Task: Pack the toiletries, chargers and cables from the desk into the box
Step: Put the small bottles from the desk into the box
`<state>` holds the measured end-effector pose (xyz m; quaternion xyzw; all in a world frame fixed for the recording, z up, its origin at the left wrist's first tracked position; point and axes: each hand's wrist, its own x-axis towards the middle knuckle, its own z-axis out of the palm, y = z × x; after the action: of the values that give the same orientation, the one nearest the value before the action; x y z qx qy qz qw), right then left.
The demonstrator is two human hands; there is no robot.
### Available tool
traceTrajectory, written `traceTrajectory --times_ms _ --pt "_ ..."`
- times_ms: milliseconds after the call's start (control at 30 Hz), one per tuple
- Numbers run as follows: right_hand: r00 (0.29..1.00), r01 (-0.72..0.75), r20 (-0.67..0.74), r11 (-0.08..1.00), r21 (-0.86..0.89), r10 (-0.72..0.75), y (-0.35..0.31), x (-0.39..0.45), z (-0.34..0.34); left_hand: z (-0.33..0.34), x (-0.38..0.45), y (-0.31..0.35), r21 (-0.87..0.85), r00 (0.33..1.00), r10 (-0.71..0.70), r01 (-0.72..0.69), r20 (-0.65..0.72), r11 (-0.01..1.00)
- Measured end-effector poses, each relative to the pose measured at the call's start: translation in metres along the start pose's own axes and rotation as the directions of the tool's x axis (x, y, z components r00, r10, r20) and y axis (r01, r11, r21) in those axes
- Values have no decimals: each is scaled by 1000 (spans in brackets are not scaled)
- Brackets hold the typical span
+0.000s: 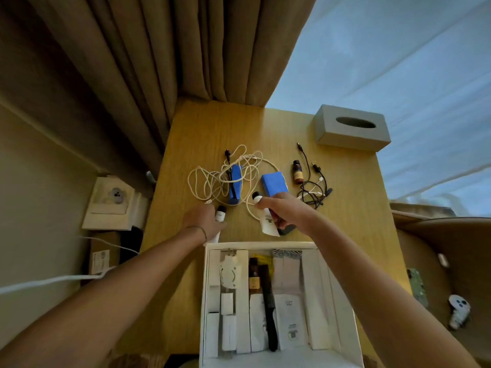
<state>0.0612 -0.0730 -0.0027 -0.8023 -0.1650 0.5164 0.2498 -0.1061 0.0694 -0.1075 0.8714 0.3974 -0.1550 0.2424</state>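
Our left hand (203, 219) grips one white tube (220, 216), our right hand (281, 212) another white tube (265, 219), both above the worktop (353, 208) at frame centre. The white cable (212, 179) loops close by; we could snag it while lifting toward the box (261, 245) below.

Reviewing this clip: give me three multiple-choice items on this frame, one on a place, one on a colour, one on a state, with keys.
1. The grey tissue box stands at the desk's: A far right corner; B near left corner; C middle.
2. The cable tangled round the upright blue item is: A red; B white; C green.
3. The right hand: A lies flat; B grips a white tube; C is inside the box.

Key: A, beside the sheer curtain; B, pale loops; B, fingers curled round it.
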Motion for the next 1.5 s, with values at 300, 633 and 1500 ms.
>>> traceTrajectory --times_ms 300,633,1500 --pt "921 388 -22 911 137 -389 31 -68 12 -18 -24 -13 -332 993 11 -49 -114 942" --pt "941 324 -95 946 -20 -324 91 -93 29 -49 -83 -16 -490 915 -88 -128 -395 862" --pt "879 94 -372 873 -479 -299 144 -72 67 46 -186 83 -422 974 219 -221 -56 879"
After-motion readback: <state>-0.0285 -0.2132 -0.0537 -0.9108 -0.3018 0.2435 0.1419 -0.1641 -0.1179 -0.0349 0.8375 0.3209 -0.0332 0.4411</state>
